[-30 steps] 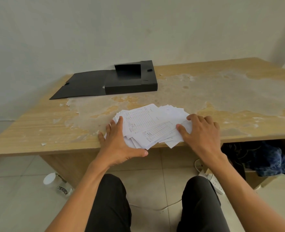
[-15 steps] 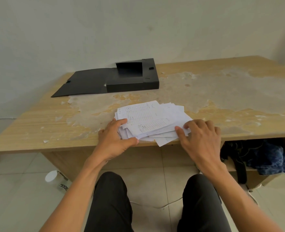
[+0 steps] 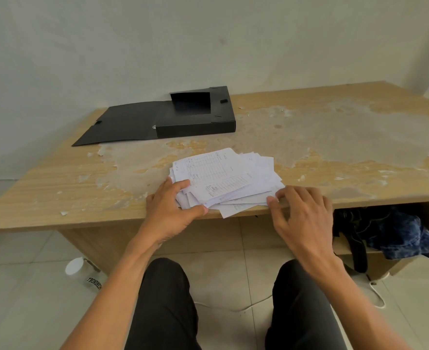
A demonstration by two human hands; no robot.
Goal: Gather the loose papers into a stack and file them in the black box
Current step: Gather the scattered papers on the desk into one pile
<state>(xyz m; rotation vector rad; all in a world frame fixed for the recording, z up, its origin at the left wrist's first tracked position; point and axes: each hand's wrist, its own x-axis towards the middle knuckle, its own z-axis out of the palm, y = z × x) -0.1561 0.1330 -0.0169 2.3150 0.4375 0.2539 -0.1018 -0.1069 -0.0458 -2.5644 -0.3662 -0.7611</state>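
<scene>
The gathering step is in hand: the papers (image 3: 223,178) are drawn into one pile at the near edge of the table (image 3: 334,137), but the sheets are fanned and skewed, and a few corners hang over that edge. The left grip (image 3: 173,210) clamps the pile's near left corner, with the fingers on top and the thumb at the near edge. The right grip (image 3: 301,213) has curled fingertips at the pile's near right corner. It touches the sheets there, but I cannot tell whether it pinches them or only nudges them.

So the pile lies between the two grips, reaching away from them across the table. As I judge it, the next move calls for squaring the edges from both sides, then lifting the whole stack without letting loose sheets slip out. The black box (image 3: 195,122) lies open at the far side, well apart from the pile, with its lid flat to the left
</scene>
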